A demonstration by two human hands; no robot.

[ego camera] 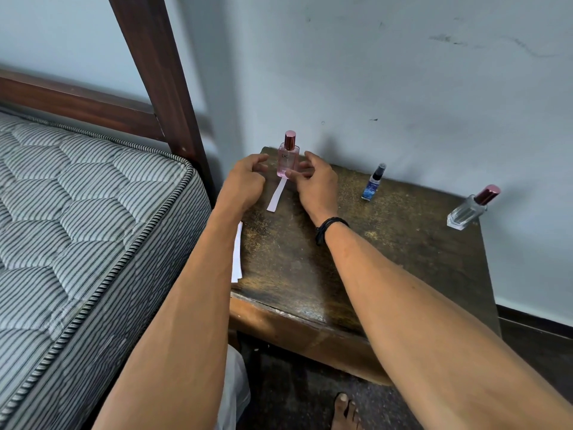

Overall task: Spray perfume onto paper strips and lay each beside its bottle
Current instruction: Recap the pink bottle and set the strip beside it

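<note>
Here the pink bottle stands at the table's back corner, with a paper strip lying just before it. The left hand is loosely curled and empty. The right hand has fingertips at the bottle's base, grip unclear.

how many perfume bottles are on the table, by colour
pink bottle: 1
blue bottle: 1
clear bottle: 1
total: 3
</note>
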